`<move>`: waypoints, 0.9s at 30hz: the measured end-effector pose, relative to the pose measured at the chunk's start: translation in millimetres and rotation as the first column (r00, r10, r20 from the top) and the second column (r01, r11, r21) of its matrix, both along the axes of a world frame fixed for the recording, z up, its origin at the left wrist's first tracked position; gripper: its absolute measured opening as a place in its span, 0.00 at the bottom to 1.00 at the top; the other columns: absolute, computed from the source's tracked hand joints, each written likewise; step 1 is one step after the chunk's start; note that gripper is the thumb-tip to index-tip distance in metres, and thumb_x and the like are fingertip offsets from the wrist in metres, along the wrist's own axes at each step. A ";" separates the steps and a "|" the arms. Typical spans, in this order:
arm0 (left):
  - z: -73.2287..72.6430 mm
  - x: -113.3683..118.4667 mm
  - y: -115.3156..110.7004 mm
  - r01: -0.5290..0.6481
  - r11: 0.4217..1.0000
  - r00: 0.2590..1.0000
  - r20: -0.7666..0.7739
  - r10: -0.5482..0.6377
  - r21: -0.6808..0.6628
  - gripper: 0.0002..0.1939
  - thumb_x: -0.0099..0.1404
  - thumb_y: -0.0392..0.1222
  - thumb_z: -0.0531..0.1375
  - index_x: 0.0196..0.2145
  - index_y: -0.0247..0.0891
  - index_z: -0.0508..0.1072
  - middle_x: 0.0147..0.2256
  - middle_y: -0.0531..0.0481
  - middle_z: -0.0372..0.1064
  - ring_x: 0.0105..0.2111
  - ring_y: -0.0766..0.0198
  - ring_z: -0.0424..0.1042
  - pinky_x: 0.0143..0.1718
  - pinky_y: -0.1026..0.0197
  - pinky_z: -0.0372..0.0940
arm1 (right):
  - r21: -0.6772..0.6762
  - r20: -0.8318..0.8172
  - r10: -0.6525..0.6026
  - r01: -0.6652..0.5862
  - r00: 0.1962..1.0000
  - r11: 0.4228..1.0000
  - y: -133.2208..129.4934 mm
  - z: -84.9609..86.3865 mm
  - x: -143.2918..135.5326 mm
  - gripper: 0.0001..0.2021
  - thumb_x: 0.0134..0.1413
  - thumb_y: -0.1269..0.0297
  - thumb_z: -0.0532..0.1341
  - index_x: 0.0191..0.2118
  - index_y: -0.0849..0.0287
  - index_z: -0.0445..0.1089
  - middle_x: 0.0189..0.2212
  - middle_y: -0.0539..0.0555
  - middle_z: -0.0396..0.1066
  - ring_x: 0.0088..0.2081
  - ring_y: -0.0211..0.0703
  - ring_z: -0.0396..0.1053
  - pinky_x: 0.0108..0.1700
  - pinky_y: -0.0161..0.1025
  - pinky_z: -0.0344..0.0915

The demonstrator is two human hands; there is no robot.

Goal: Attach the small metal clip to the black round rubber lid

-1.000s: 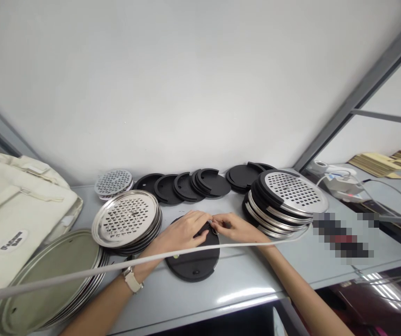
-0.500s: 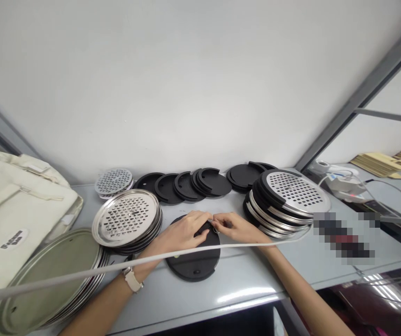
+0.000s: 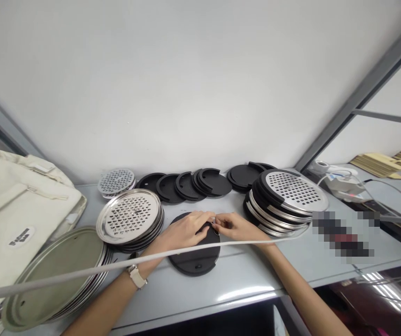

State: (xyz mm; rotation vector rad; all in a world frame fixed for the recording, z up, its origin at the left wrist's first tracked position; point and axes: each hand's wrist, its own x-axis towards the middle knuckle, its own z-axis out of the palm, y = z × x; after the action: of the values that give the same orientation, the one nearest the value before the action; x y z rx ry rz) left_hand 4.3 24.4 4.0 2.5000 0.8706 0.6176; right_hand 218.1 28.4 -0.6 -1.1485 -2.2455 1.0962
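Note:
A black round disc (image 3: 197,263) with a raised part-rim and a small slot lies on the grey worktop in front of me. My left hand (image 3: 190,228) reaches over its far half, fingers curled and thumb bent in at the right edge, closed on that rim. Close against those fingertips, my right hand (image 3: 234,227) is closed in a pinch. Something small with a thin shiny curved edge shows under the right fingers; its kind is too small to make out. My fingers hide the disc's upper right edge.
Perforated silver discs lie on a left stack (image 3: 130,215) and a right stack (image 3: 296,191). More black discs (image 3: 214,183) line the wall. Olive oval trays (image 3: 57,280) and a cream bag (image 3: 15,205) sit left. A pale cord (image 3: 92,271) crosses in front of my forearms.
The view has shifted slightly, so things on the left appear a little further right. Both hands stay together at the disc's edge with their fingers closed.

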 end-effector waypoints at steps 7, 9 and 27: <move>-4.0 0.5 4.3 0.077 0.993 0.997 -0.022 -0.075 0.088 0.11 0.66 0.33 0.53 0.45 0.40 0.67 0.41 0.49 0.68 0.44 0.61 0.67 0.48 0.57 0.62 | -0.023 -0.029 -0.079 0.078 0.996 0.997 -11.5 -6.1 -0.6 0.18 0.59 0.49 0.52 0.27 0.59 0.57 0.21 0.44 0.53 0.24 0.34 0.50 0.26 0.33 0.48; -3.2 0.4 4.3 0.089 0.991 0.996 -0.018 -0.088 0.098 0.09 0.66 0.33 0.53 0.43 0.40 0.68 0.41 0.49 0.68 0.44 0.61 0.67 0.48 0.58 0.62 | -0.009 -0.035 -0.145 0.145 0.989 0.989 -25.1 -3.8 0.8 0.17 0.59 0.49 0.52 0.29 0.58 0.58 0.22 0.45 0.56 0.25 0.35 0.53 0.27 0.33 0.51; 2.8 1.0 1.2 0.093 0.991 0.996 -0.018 -0.091 0.094 0.11 0.67 0.33 0.50 0.44 0.40 0.68 0.42 0.49 0.67 0.44 0.62 0.67 0.49 0.59 0.62 | 0.342 0.108 -0.869 0.803 0.484 0.489 -63.3 4.5 281.3 0.19 0.54 0.49 0.54 0.48 0.52 0.64 0.43 0.65 0.71 0.44 0.56 0.69 0.45 0.48 0.62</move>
State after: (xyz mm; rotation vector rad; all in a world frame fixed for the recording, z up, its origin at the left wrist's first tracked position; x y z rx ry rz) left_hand 5.3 25.6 6.8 2.6159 0.7424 0.6248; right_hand 499.5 -34.9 3.9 -2.0442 -1.4761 0.2237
